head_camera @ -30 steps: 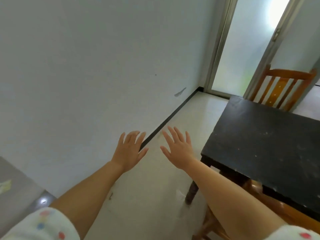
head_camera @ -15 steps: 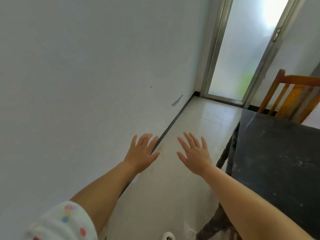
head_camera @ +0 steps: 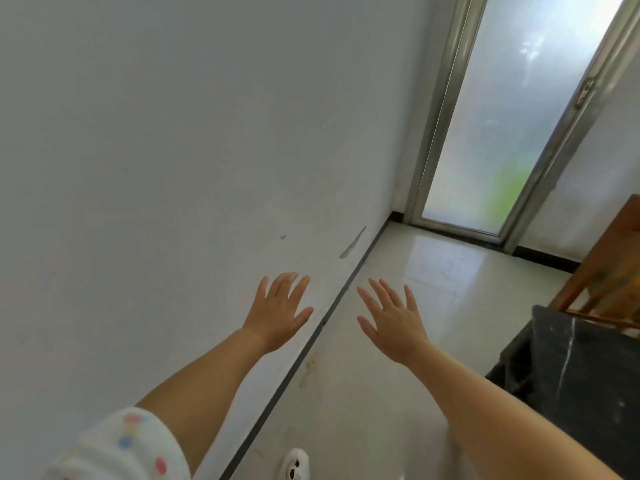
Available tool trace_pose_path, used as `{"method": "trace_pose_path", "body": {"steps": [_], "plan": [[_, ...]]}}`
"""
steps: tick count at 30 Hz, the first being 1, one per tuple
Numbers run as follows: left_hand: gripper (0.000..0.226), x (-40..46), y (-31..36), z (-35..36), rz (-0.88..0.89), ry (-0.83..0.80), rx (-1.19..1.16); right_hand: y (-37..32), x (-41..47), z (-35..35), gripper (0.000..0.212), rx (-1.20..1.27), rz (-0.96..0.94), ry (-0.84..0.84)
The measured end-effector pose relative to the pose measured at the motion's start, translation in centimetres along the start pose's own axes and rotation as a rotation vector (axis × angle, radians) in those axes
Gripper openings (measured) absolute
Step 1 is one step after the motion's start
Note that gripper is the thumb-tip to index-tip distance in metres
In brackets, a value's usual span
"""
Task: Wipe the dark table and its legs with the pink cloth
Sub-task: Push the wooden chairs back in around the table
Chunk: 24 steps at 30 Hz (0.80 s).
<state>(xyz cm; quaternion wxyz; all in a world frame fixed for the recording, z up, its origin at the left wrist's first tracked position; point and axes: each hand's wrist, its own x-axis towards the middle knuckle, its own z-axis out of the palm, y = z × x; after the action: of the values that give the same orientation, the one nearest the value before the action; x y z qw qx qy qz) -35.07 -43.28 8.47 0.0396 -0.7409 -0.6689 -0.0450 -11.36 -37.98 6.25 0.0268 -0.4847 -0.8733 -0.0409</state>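
Observation:
Only a corner of the dark table (head_camera: 585,368) shows at the right edge, its top speckled with pale marks. My left hand (head_camera: 280,310) is stretched out in front of the white wall, fingers spread, holding nothing. My right hand (head_camera: 393,320) is stretched out over the pale floor, left of the table corner and apart from it, fingers spread and empty too. No pink cloth is in view.
A white wall (head_camera: 173,168) with a dark skirting line runs along the left. A frosted glass door (head_camera: 512,116) stands at the far end. A wooden chair (head_camera: 609,271) sits behind the table. A small white object (head_camera: 294,464) lies on the tiled floor.
The view has swung left and forward, so the table has slid toward the right edge and less of it shows. Both hands stay outstretched and empty.

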Motion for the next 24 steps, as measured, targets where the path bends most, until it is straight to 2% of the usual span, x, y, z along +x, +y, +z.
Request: {"method": "trace_pose_path", "body": {"steps": [6,10,18,21,24], "plan": [[0.083,18.9,-0.5,1.3,0.169,-0.021,0.0,9.5,11.4,1.1,0.095,0.016,0.163,0.022],[0.066,31.5,2.9,1.8,0.318,-0.047,-0.001,17.6,15.7,1.1,0.084,0.027,0.359,0.024],[0.062,52.9,18.0,5.3,0.632,-0.034,-0.061,37.4,19.5,2.4,0.059,-0.029,0.654,-0.027],[0.062,60.0,24.5,5.3,0.69,-0.012,-0.082,45.5,20.7,1.6,0.064,-0.041,0.725,0.007],[0.062,66.2,30.3,5.3,0.77,-0.011,-0.084,52.8,21.1,1.2,0.056,-0.044,0.789,0.016]]}}
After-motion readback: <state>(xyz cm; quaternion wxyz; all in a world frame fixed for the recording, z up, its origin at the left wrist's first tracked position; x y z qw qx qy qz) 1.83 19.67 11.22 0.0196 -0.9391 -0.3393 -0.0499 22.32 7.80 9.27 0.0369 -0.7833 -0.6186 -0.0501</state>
